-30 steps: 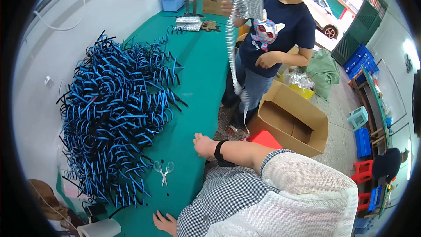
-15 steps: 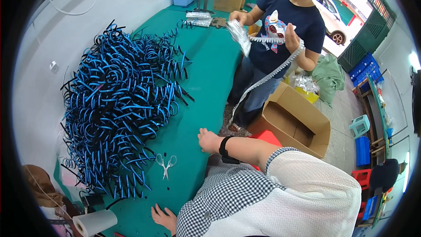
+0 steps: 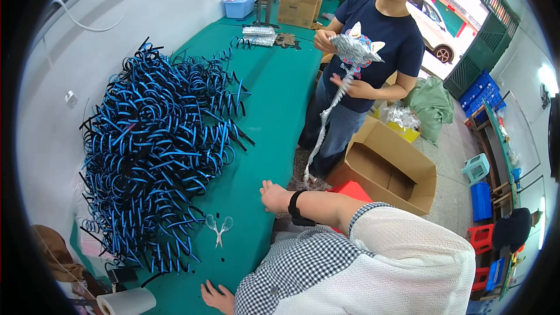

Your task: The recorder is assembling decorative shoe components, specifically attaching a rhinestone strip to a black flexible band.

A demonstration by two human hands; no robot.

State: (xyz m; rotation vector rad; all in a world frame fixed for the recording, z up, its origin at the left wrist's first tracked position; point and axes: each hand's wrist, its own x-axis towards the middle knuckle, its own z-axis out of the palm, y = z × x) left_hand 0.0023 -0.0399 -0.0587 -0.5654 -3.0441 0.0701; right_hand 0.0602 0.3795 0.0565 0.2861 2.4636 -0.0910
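The green tabletop (image 3: 280, 99) carried a large heap of blue and black curled strips (image 3: 157, 151) along its wall-side edge, the heap's lower end cut off by a brown bag (image 3: 55, 251). The right hand (image 3: 273, 196) rested at the table's near edge with fingers loosely curled on nothing, while the left hand (image 3: 216, 297), half hidden by the checked sleeve (image 3: 297, 268), lay flat and empty beside small scissors (image 3: 218, 227). Since the earlier frame both hands had kept their places; the standing person (image 3: 367, 70) had drawn the silver garland (image 3: 350, 52) closer.
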